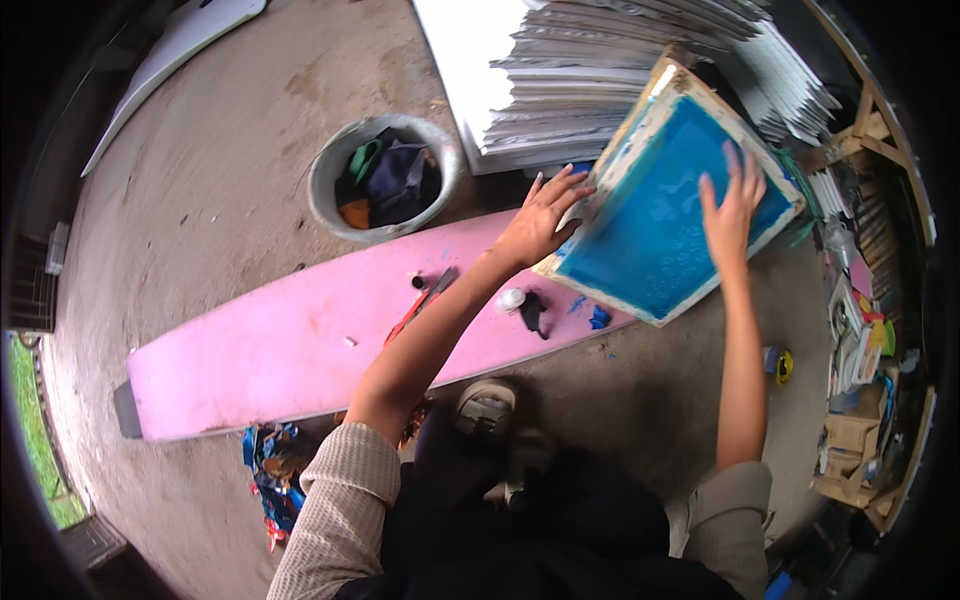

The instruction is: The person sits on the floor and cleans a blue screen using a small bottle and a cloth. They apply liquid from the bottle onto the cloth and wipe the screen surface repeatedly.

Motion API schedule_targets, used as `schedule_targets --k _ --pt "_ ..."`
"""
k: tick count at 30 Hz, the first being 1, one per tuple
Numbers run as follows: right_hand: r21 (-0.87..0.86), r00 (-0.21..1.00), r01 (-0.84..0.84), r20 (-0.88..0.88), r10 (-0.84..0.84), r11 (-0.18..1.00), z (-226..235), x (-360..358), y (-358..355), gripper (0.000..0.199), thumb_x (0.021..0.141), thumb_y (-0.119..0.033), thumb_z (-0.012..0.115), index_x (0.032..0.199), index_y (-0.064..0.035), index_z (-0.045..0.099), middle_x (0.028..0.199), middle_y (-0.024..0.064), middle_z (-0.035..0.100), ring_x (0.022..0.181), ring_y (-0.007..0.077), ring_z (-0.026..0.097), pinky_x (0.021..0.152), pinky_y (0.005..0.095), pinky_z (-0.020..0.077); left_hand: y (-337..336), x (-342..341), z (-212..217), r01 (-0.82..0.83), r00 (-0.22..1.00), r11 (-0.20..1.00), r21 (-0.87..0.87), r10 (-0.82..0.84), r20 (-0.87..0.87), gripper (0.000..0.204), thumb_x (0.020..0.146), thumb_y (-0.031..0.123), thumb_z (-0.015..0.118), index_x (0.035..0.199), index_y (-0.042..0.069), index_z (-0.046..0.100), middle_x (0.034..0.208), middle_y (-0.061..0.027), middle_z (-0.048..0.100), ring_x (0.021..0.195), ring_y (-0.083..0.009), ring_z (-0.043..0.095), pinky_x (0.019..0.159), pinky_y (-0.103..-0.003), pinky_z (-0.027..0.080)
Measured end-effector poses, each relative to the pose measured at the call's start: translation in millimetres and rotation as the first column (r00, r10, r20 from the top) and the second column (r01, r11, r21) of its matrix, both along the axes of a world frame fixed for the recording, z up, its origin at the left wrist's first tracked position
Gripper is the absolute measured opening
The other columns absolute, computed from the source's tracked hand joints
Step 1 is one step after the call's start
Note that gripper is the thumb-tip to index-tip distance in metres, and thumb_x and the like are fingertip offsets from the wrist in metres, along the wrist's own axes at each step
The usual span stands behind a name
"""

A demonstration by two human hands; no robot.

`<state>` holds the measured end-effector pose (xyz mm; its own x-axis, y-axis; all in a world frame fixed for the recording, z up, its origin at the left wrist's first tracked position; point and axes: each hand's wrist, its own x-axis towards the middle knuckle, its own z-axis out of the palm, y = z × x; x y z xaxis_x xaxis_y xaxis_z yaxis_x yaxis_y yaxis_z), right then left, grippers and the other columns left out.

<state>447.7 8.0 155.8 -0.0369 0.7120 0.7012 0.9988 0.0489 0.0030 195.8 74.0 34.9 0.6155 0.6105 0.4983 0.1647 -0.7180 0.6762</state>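
Note:
A screen-printing frame (660, 210) with blue mesh and a paint-smeared wooden rim stands tilted at the right end of a long pink board. My left hand (545, 220) is at the frame's left edge with its fingers spread; whether it touches the rim is hard to tell. Over the right part of the mesh is my right hand (733, 210), fingers apart and slightly blurred, holding nothing. On the pink board (250, 335) lie a red-handled cutter (420, 305), a small white-capped container (511, 300), a dark rag (533, 315) and a blue scrap (600, 317).
A grey bucket (325, 195) of dark cloths stands beyond the board. Behind the frame rises a tall stack of white sheets (570, 95). Crumpled colourful rags (272, 475) lie near my left. A tape roll (783, 366) and cluttered shelves (855, 430) are at the right.

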Motion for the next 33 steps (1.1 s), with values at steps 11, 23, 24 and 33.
schedule_targets --k 11,23,24,33 --pt "-0.070 0.964 0.265 0.042 -0.262 0.962 42 53 32 0.056 0.086 -0.044 0.054 0.125 -0.0044 0.046 0.120 0.0145 0.053 0.114 0.0321 0.047 0.102 0.0483 0.0299 -15 92 53 -0.175 0.920 0.981 -0.080 0.192 0.341 0.081 0.078 0.011 0.066 0.142 0.002 0.017 0.145 -0.0242 0.019 0.133 -0.0392 0.023 0.110 -0.043 0.023" --pt "-0.022 0.909 0.387 0.177 -0.378 0.922 64 -47 -131 0.068 0.083 -0.039 0.059 0.133 0.0008 0.034 0.134 0.0141 0.039 0.127 0.0307 0.034 0.104 0.0518 0.0226 -88 40 134 -0.041 0.891 0.988 -0.147 0.103 0.442 0.082 0.087 0.025 0.059 0.143 -0.001 0.005 0.145 -0.0238 0.016 0.134 -0.0357 0.023 0.110 -0.041 0.022" --pt "-0.033 0.905 0.393 0.192 -0.381 0.919 66 -49 -143 0.068 0.083 -0.039 0.058 0.133 0.0010 0.034 0.135 0.0141 0.038 0.127 0.0308 0.034 0.104 0.0517 0.0229 -96 38 147 -0.004 0.865 0.981 -0.193 0.100 0.492 0.082 0.087 0.026 0.059 0.143 -0.002 0.006 0.144 -0.0248 0.018 0.134 -0.0366 0.023 0.110 -0.041 0.021" --pt "-0.067 0.943 0.324 0.107 -0.316 0.944 82 -89 -206 0.068 0.079 -0.049 0.060 0.125 -0.0020 0.045 0.111 0.0129 0.048 0.105 0.0273 0.043 0.090 0.0472 0.0302 -120 16 188 0.026 0.982 0.989 -0.146 0.002 0.187 0.065 0.091 0.034 0.055 0.135 -0.003 0.025 0.132 -0.0262 0.038 0.127 -0.0321 0.037 0.104 -0.038 0.031"
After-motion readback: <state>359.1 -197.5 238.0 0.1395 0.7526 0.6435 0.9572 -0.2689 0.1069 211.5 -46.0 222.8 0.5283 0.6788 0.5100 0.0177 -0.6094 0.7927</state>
